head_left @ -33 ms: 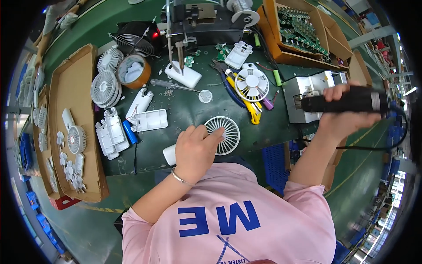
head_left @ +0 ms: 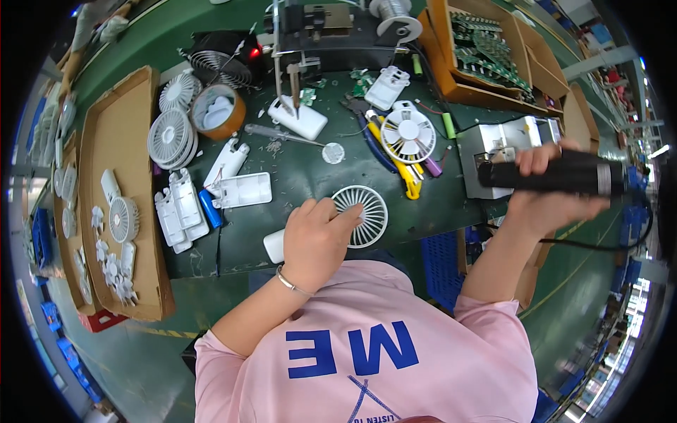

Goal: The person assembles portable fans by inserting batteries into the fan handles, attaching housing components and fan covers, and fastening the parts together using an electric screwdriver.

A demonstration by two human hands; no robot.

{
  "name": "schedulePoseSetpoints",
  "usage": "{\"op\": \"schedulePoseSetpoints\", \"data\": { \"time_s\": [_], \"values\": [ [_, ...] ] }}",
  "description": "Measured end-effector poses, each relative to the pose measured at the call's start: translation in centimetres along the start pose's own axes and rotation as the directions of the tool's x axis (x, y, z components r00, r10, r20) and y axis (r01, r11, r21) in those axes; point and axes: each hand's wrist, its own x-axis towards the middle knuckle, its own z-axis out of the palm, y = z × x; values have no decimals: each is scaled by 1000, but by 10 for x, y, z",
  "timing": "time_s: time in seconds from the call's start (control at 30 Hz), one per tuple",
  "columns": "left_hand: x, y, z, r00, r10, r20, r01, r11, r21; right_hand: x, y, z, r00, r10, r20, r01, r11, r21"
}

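My left hand [head_left: 315,236] is closed over a white handheld fan [head_left: 364,220] that lies flat at the near edge of the bench. Its fingertips press at the round slatted grille, and the end of the handle shows beside my wrist. In my right hand [head_left: 539,187] is a black electric screwdriver [head_left: 557,175] with a cord, gripped around its body and held roughly level. The tool's front end is over a grey metal box [head_left: 471,166] on the right of the bench, whose inside is partly hidden by the tool.
Fan shells [head_left: 182,211], a blue battery cell [head_left: 210,209], a tape roll [head_left: 218,113], a screwdriver [head_left: 282,134], yellow cutters [head_left: 410,185] and an open fan head [head_left: 407,134] lie around. Cardboard trays [head_left: 120,141] stand left; circuit boards [head_left: 486,56] fill a box at back right.
The electric screwdriver in my right hand has shifted slightly left and toward me over the metal box. My left hand stays on the fan. The whole view has shifted slightly.
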Motion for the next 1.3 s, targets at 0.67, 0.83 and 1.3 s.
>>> {"op": "schedulePoseSetpoints", "data": {
  "time_s": [0.67,0.83,1.3],
  "values": [
    [7,-7,0,997,-7,73,10,999,-45,-123,39,31,756,-66,652,-86,976,199],
    [6,-9,1,997,-25,79,31,997,-68,-129,42,37,798,-61,599,10,996,88],
    [6,-10,0,997,-34,63,40,996,-86,-129,48,37,771,-133,623,74,990,119]
  ]
}}
